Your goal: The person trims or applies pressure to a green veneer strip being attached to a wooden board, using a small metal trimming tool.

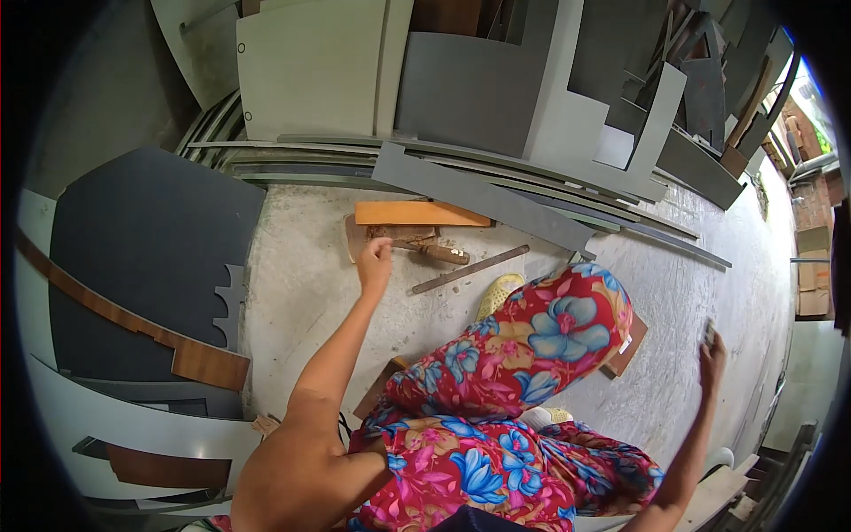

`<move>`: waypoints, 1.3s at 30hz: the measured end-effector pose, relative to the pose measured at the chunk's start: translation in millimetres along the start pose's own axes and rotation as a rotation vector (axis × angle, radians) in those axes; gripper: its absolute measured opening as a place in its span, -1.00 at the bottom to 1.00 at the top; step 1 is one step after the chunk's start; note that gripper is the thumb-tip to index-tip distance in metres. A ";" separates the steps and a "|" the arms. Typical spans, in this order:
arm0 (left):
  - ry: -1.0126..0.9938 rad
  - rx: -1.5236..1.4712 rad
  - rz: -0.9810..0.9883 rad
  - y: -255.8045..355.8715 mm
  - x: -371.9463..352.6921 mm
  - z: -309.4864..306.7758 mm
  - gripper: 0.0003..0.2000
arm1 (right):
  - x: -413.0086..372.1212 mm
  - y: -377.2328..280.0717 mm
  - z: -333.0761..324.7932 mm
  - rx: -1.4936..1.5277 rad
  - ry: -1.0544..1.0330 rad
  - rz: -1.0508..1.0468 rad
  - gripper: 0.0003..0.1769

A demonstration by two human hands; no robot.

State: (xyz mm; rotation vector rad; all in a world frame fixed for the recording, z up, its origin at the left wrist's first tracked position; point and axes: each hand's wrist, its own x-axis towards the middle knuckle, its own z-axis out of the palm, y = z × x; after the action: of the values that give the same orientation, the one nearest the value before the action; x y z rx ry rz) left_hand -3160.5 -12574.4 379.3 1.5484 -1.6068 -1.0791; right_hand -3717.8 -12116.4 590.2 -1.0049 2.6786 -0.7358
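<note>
My left hand [377, 254] is closed in a pinch at the blade end of a wooden-handled tool [445, 254], which lies low over a worn wooden board [359, 241]. Whether the fingers grip the blade or something small is hidden. An orange-brown wooden strip [421, 214] rests along the board's far side. Nearer me, a long, narrow, dark bar [470, 270] lies slanted on the floor. Far to the right, my right hand [712, 359] is raised above the floor, fingers closed on a small greyish piece [709, 331] too blurred to name.
Large grey and pale panels [470, 84] lean along the back, with long strips [496, 195] stacked at their foot. Dark sheets [142, 257] and a curved brown strip [115, 310] fill the left. A reddish-brown block [628, 348] sits beside my knee. Cardboard boxes [811, 270] stand far right.
</note>
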 end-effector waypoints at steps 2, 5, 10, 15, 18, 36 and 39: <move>-0.102 -0.050 0.007 3.3 -18.7 24.5 -0.85 | 23.3 -51.1 66.4 0.039 -0.059 0.028 -0.50; -0.335 -0.184 -0.056 37.2 -53.5 60.7 -0.85 | 36.8 -144.2 158.8 0.019 -0.225 -0.065 -0.54; -0.800 -0.527 -0.229 87.0 -76.3 115.9 -0.73 | 23.7 -209.0 281.7 0.411 -0.245 -0.316 -0.60; -0.981 -0.767 -0.539 121.5 -80.7 150.8 -0.69 | 18.0 -237.0 316.6 0.180 -0.334 -0.321 -0.40; -0.804 -0.778 -0.411 113.8 -82.3 174.9 -0.70 | 5.5 -244.9 327.3 0.201 -0.333 -0.289 -0.38; -0.667 -0.573 -0.319 89.2 -15.3 118.8 -0.82 | -53.7 -155.8 355.1 0.531 -0.334 -0.023 -0.47; -0.801 -0.555 -0.249 127.5 -20.7 131.6 -0.75 | -37.3 -138.0 345.2 0.508 -0.219 -0.199 -0.50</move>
State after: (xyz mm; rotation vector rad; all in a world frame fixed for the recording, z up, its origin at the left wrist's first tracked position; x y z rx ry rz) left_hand -3333.3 -12542.7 435.3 0.9909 -1.3784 -2.2573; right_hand -3495.4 -12313.9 364.1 -1.1341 2.0687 -1.1888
